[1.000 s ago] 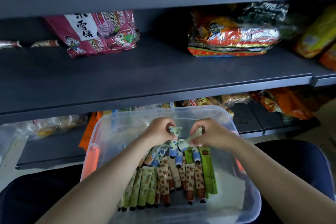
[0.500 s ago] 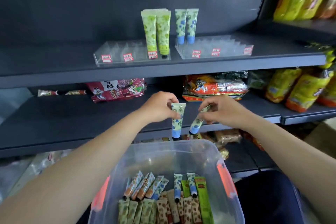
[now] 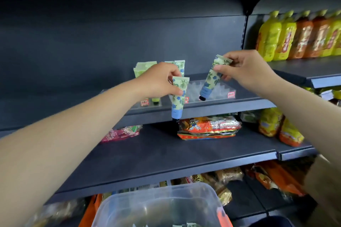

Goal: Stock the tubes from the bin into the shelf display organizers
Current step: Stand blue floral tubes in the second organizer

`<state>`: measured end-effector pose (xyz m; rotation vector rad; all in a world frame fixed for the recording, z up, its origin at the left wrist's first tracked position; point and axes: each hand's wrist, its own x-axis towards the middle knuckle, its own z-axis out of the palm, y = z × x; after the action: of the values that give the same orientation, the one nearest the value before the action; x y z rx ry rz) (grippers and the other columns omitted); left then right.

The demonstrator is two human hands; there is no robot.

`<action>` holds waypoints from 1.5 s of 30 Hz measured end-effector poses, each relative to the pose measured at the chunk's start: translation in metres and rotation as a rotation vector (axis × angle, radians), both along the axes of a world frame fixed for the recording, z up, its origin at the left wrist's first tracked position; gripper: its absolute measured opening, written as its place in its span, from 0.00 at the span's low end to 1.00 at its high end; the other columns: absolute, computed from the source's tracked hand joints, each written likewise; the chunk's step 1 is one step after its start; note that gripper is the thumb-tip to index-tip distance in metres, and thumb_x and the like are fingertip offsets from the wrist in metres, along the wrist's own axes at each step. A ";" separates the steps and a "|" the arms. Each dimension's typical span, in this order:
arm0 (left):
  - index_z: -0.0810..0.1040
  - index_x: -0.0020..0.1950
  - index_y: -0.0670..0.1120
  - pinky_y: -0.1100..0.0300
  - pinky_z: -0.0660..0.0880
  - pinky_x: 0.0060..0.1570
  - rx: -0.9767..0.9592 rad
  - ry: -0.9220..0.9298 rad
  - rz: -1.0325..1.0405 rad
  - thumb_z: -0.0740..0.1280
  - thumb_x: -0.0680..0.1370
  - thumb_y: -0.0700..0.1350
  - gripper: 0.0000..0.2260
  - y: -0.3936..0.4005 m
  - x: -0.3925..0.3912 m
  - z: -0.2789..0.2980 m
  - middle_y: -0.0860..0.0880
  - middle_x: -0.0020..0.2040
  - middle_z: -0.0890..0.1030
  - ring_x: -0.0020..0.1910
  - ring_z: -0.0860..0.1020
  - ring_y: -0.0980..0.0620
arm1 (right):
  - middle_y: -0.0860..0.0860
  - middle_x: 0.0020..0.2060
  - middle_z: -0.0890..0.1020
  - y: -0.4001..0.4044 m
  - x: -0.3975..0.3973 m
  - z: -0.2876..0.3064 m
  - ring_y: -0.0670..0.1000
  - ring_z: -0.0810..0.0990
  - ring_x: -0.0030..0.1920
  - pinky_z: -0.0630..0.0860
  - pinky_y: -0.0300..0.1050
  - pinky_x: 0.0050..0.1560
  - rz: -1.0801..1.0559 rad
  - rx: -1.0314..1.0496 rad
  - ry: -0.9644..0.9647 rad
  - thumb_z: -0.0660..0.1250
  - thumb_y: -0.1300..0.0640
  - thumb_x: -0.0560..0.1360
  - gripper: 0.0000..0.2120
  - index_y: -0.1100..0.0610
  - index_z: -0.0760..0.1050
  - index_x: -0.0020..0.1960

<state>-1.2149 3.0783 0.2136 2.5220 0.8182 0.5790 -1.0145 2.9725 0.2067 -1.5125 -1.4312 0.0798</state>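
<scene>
Each hand's grip pinched a floral tube: left hand (image 3: 158, 81) with its tube (image 3: 178, 97) mid-frame, right hand (image 3: 245, 69) with its tube (image 3: 212, 79) tilted over the clear organizer (image 3: 219, 92); snack packs (image 3: 208, 127) lay below.

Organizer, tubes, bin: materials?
Organizer: clear rigid plastic, probably acrylic; glossy see-through dividers. Tubes, one in the left hand and one in the right hand: soft printed plastic by their flat crimped ends, satin sheen; laminate not ruled out. Bin: translucent, frosted-looking plastic with rounded moulded corners.
</scene>
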 end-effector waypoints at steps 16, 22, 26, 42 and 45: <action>0.80 0.54 0.42 0.63 0.68 0.36 0.176 0.170 0.150 0.73 0.72 0.42 0.12 0.089 0.055 0.060 0.46 0.52 0.81 0.44 0.74 0.49 | 0.57 0.35 0.77 0.125 0.039 0.021 0.52 0.70 0.37 0.66 0.44 0.40 0.013 -0.153 -0.060 0.69 0.59 0.74 0.07 0.64 0.80 0.45; 0.80 0.53 0.42 0.66 0.67 0.35 0.175 0.198 0.145 0.72 0.72 0.42 0.11 0.112 0.067 0.053 0.48 0.49 0.81 0.46 0.75 0.51 | 0.56 0.38 0.80 0.151 0.042 0.009 0.51 0.75 0.40 0.73 0.46 0.47 0.036 -0.194 -0.042 0.70 0.59 0.73 0.03 0.56 0.79 0.41; 0.81 0.53 0.43 0.61 0.72 0.45 0.162 0.235 0.139 0.73 0.72 0.41 0.11 0.121 0.069 0.049 0.50 0.47 0.79 0.50 0.77 0.50 | 0.59 0.42 0.83 0.164 0.046 0.002 0.51 0.78 0.41 0.76 0.52 0.55 0.079 -0.231 -0.006 0.71 0.60 0.72 0.04 0.54 0.78 0.39; 0.82 0.52 0.43 0.58 0.74 0.50 0.118 0.190 0.114 0.74 0.71 0.43 0.11 0.127 0.077 0.041 0.49 0.49 0.82 0.49 0.78 0.51 | 0.58 0.38 0.81 0.172 0.041 -0.010 0.48 0.76 0.33 0.74 0.41 0.43 0.094 -0.263 0.022 0.74 0.60 0.70 0.08 0.61 0.78 0.45; 0.82 0.51 0.43 0.63 0.72 0.41 0.126 0.182 0.144 0.74 0.71 0.43 0.10 0.130 0.078 0.039 0.49 0.47 0.82 0.47 0.78 0.52 | 0.55 0.36 0.81 0.174 0.039 -0.013 0.47 0.76 0.32 0.76 0.44 0.44 0.061 -0.237 0.025 0.75 0.58 0.69 0.06 0.57 0.77 0.42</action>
<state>-1.1369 3.2080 0.2529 2.6763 1.0667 0.4634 -0.9750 3.1466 0.1941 -1.6522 -1.4884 0.3134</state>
